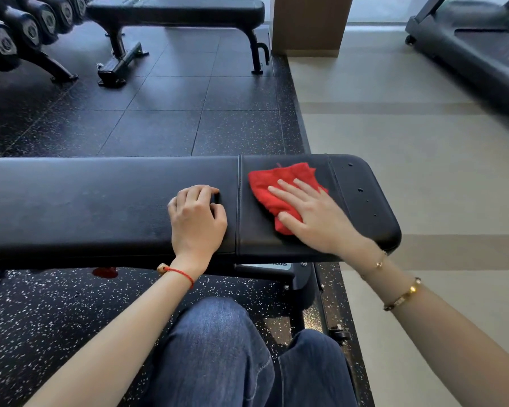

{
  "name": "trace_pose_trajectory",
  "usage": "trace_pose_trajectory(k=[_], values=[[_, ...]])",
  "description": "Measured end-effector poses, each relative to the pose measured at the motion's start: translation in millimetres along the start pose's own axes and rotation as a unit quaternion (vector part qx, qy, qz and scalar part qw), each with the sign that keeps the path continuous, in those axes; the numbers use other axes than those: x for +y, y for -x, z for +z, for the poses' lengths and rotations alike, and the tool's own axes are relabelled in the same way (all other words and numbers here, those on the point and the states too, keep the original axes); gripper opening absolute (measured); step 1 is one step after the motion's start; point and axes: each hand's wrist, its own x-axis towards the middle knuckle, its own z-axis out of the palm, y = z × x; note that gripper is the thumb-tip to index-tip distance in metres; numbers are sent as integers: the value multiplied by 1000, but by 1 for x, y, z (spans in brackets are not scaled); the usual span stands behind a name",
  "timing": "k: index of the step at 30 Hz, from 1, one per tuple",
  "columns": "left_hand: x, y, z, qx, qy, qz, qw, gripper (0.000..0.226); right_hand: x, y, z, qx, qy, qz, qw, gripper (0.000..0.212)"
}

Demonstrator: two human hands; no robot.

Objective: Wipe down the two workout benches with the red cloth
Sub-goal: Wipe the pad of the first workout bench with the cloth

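A black padded workout bench (pixel 86 201) runs left to right right in front of me. On its shorter right pad lies the crumpled red cloth (pixel 276 183). My right hand (pixel 312 212) presses flat on the cloth with straight, spread fingers. My left hand (pixel 196 218) rests on the long pad just left of the seam, fingers curled under, holding nothing. A second black bench (pixel 188 10) stands at the far side of the dark floor, untouched.
A dumbbell rack (pixel 21 33) fills the top left. A treadmill (pixel 476 45) stands at the top right on the pale floor, and a wooden column (pixel 309 24) rises behind the far bench. My knees in jeans are below the near bench.
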Motion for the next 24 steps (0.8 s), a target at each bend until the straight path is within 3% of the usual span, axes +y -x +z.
trace_pose_trajectory(k=[6,10,14,16,24], values=[[1,0,-1,-2,6,-2,1000,27,17,-65,-1,-21,24,175,984,56],[0,0,-2,-6,8,-5,1000,27,-30,-62,11,-19,28,119,992,56],[-1,0,-3,-10,14,-6,1000,29,-60,-6,15,2,23,6,1000,56],[-2,0,-4,-9,18,-2,1000,29,-56,21,14,15,15,-5,1000,57],[-1,2,-3,-10,18,1,1000,29,-2,-19,1,2,17,185,983,55]])
